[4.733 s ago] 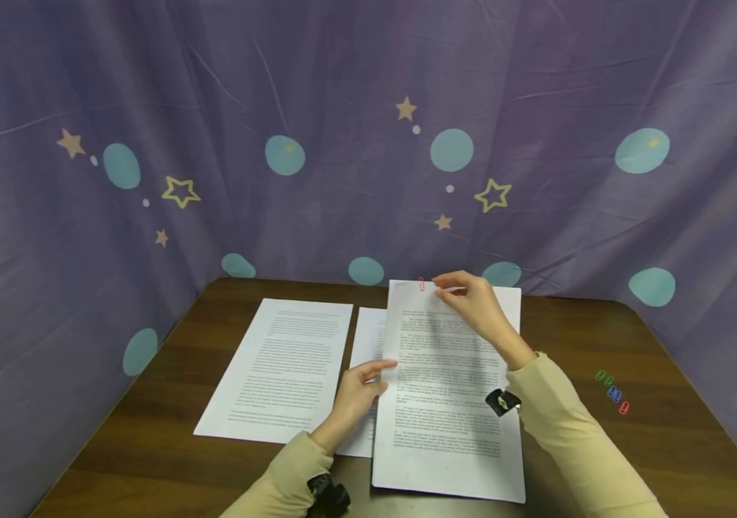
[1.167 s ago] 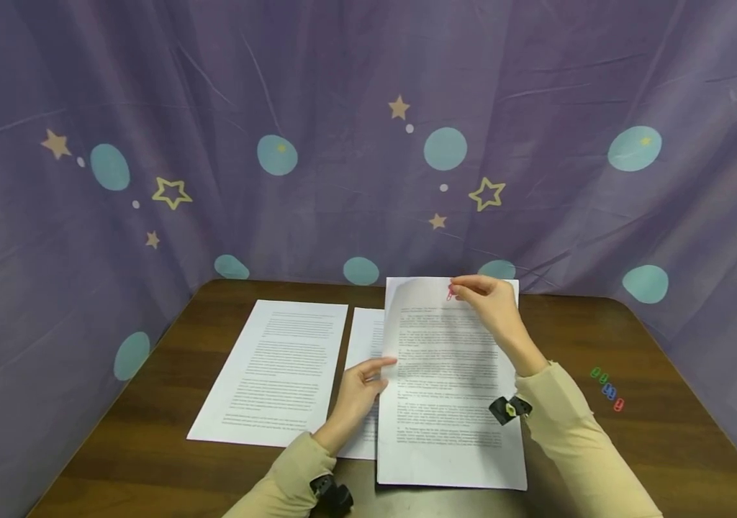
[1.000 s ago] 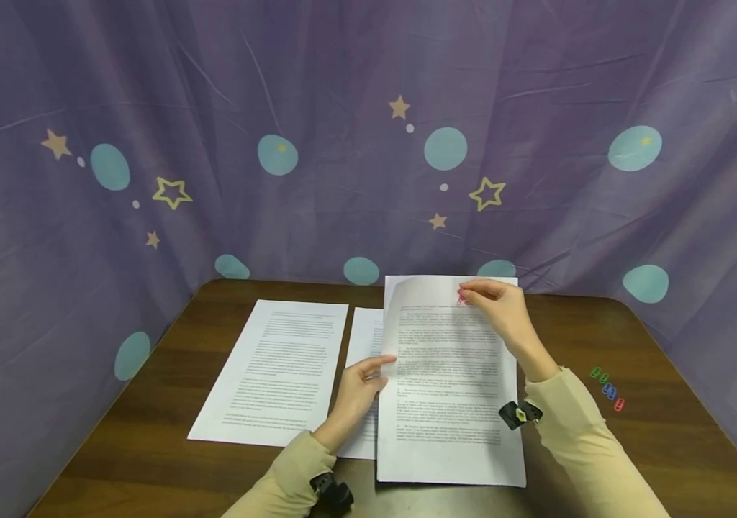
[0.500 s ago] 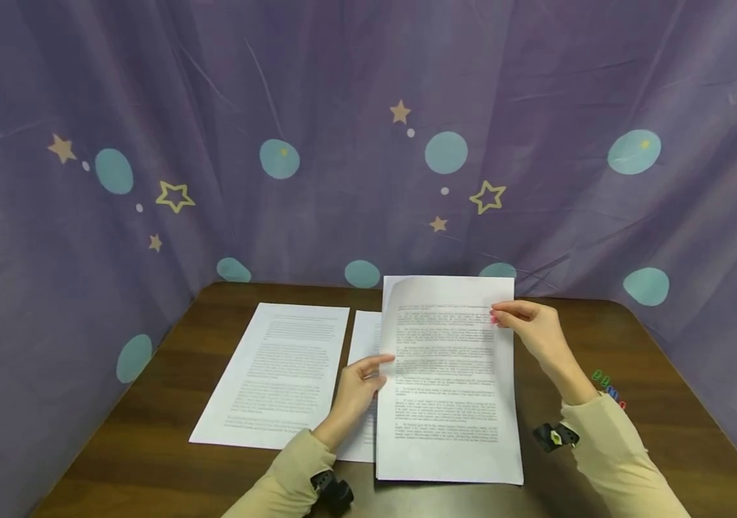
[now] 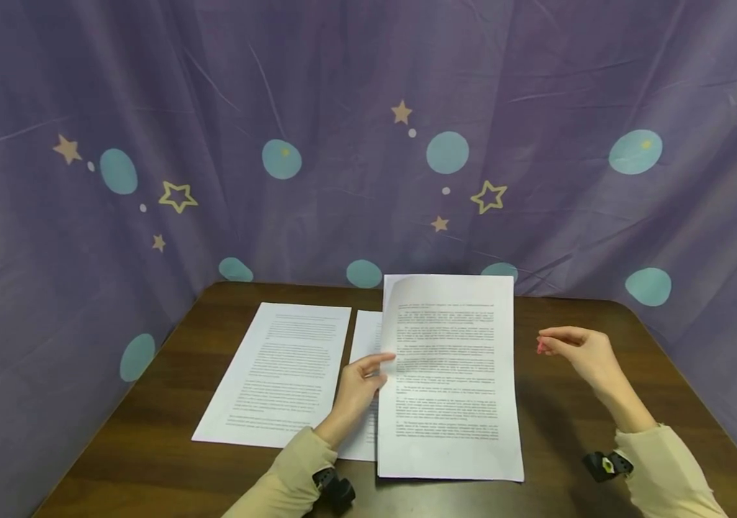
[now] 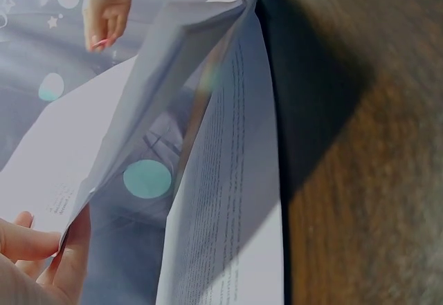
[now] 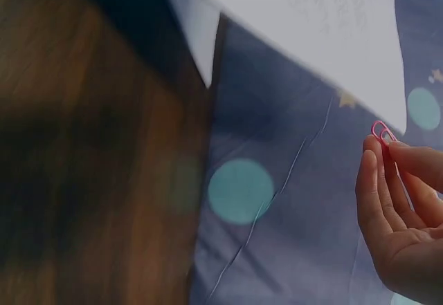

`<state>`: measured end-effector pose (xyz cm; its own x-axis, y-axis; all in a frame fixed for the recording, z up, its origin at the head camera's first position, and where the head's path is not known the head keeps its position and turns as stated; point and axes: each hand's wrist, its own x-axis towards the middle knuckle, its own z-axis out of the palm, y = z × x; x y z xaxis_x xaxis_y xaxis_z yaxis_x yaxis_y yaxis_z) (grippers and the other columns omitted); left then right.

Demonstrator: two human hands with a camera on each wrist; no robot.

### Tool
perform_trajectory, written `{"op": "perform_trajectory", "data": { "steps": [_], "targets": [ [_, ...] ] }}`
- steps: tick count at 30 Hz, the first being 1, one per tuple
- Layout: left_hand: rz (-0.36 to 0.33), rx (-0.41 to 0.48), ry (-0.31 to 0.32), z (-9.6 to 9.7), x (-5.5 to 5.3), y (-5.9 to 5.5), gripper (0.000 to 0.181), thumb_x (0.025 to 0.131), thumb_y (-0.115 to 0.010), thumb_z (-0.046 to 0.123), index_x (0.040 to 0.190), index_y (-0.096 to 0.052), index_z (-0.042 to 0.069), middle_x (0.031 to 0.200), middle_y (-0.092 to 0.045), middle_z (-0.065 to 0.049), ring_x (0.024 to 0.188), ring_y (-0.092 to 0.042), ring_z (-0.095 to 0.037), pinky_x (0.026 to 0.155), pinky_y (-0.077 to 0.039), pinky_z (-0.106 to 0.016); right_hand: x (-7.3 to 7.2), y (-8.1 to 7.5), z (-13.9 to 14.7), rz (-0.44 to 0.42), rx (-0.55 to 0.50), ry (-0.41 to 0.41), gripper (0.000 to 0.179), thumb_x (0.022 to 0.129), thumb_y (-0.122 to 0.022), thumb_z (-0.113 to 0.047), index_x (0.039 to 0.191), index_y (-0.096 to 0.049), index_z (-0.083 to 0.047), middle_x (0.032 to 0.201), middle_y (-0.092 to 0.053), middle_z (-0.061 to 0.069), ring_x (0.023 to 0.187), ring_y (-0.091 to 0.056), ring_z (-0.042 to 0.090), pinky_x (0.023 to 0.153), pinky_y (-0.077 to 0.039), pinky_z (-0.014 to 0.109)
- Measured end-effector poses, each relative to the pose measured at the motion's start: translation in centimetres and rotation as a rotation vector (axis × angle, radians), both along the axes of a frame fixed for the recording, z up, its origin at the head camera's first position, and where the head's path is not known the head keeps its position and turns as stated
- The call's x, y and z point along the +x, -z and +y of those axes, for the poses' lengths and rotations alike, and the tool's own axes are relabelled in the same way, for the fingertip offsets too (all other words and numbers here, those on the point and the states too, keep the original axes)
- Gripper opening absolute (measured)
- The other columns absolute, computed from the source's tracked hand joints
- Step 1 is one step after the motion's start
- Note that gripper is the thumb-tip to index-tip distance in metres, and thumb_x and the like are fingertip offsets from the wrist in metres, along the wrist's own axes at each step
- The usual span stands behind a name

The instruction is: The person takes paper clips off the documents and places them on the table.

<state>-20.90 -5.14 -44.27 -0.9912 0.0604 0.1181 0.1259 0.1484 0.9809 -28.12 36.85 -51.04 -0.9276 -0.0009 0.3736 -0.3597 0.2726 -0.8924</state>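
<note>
My left hand (image 5: 358, 385) pinches the left edge of a stack of printed sheets (image 5: 449, 446), thumb in front and fingers behind. In the left wrist view, the stack (image 6: 76, 125) is lifted and tilted above another printed page (image 6: 214, 201). My right hand (image 5: 589, 356) is off to the right of the stack, above the table. Between its thumb and fingertips it holds a pink paper clip (image 7: 383, 132), whose looped end sticks out in the right wrist view. No clip shows on the stack's top edge.
A printed sheet (image 5: 278, 374) lies flat at the left of the brown wooden table (image 5: 148, 460). Another page (image 5: 362, 334) lies partly under the raised stack. The right arm hides the spot where several colored paper clips lay. A purple patterned curtain (image 5: 342, 86) hangs behind.
The pink paper clip was on the stack's top edge; my right hand took it and carried it right and down, off the papers. My left hand keeps its grip on the stack.
</note>
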Motion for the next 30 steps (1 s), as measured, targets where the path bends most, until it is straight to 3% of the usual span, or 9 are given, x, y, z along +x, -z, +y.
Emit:
{"op": "perform_trajectory", "data": {
  "steps": [2,6,8,12,19,24,30],
  "targets": [
    [0.001,0.0,-0.005,0.1,0.0,0.1,0.036,0.073,-0.051,-0.012,0.105,-0.063,0.001,0.111,-0.058,-0.02,0.06,-0.051,-0.008,0.047,-0.04,-0.018,2.1,-1.8,0.0,-0.025,-0.002,-0.028,0.024,0.085,-0.06,-0.017,0.103,-0.064,-0.001,0.084,-0.068,0.007,0.074,-0.065,0.019,0.064,-0.052,0.026],
    [0.0,-0.006,-0.004,0.1,-0.1,0.2,0.036,0.073,-0.051,-0.012,0.105,-0.063,0.001,0.111,-0.058,-0.02,0.062,-0.051,-0.008,0.047,-0.04,-0.018,6.8,-6.3,-1.1,-0.103,0.074,-0.003,0.023,0.085,-0.059,-0.017,0.101,-0.065,-0.001,0.079,-0.069,0.003,0.072,-0.064,0.015,0.063,-0.05,0.023],
    [0.0,-0.009,0.0,0.1,-0.1,0.1,0.036,0.074,-0.051,-0.012,0.105,-0.063,0.001,0.112,-0.058,-0.019,0.065,-0.052,-0.009,0.049,-0.042,-0.019,8.2,-7.5,-1.2,-0.152,0.16,0.075,0.025,0.084,-0.061,-0.023,0.099,-0.066,-0.004,0.077,-0.069,-0.001,0.071,-0.064,0.011,0.061,-0.049,0.02],
    [0.001,0.005,0.011,0.1,-0.2,0.0,0.036,0.075,-0.051,-0.012,0.106,-0.062,0.001,0.112,-0.058,-0.019,0.07,-0.057,-0.013,0.051,-0.045,-0.022,10.3,-9.1,-1.4,-0.198,0.218,0.131,0.023,0.085,-0.06,-0.024,0.097,-0.067,-0.006,0.074,-0.068,-0.003,0.068,-0.063,0.006,0.056,-0.048,0.021],
    [-0.012,0.038,-0.003,0.1,-0.4,0.1,0.036,0.074,-0.051,-0.013,0.105,-0.063,0.001,0.11,-0.059,-0.02,0.066,-0.057,-0.011,0.049,-0.044,-0.018,11.7,-9.2,-0.4,-0.256,0.338,0.183,0.033,0.086,-0.058,-0.023,0.101,-0.062,0.006,0.075,-0.067,-0.007,0.065,-0.06,0.003,0.056,-0.049,0.024],
    [-0.017,0.06,-0.002,0.1,-0.4,0.3,0.036,0.073,-0.051,-0.013,0.105,-0.063,0.0,0.108,-0.059,-0.021,0.064,-0.057,-0.011,0.048,-0.043,-0.018,12.4,-8.5,0.8,-0.327,0.398,0.179,0.039,0.087,-0.057,-0.025,0.104,-0.059,0.009,0.079,-0.068,-0.001,0.069,-0.06,0.003,0.062,-0.05,0.031],
    [-0.016,0.06,0.001,0.1,-0.3,0.4,0.036,0.073,-0.05,-0.013,0.105,-0.063,0.0,0.107,-0.06,-0.021,0.061,-0.055,-0.01,0.047,-0.042,-0.018,12.9,-7.6,1.9,-0.337,0.415,0.209,0.034,0.085,-0.06,-0.019,0.099,-0.06,0.012,0.077,-0.068,0.005,0.066,-0.062,0.006,0.059,-0.05,0.023]
  ]
}}
